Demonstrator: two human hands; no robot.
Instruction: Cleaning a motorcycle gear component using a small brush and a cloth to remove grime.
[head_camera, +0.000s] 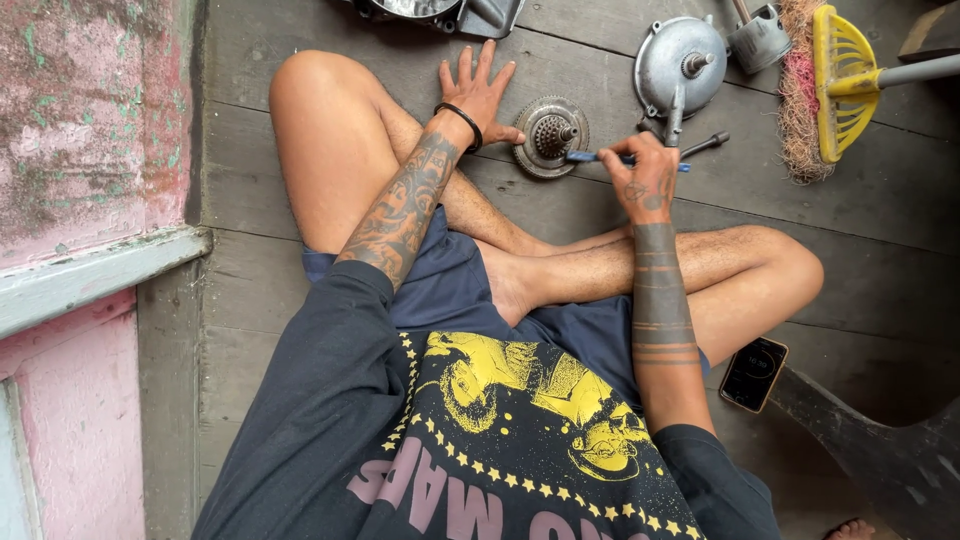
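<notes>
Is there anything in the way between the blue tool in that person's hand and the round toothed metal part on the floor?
Nothing visible. The right hand holds the blue-handled tool with its tip right at the toothed metal disc, no object between them. The left hand lies flat on the wooden floor, its thumb against the disc's left edge, off the tool's line.

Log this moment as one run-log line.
left hand: flat on floor, thumb beside round grey metal gear part | right hand: holds blue-handled tool at part
</notes>
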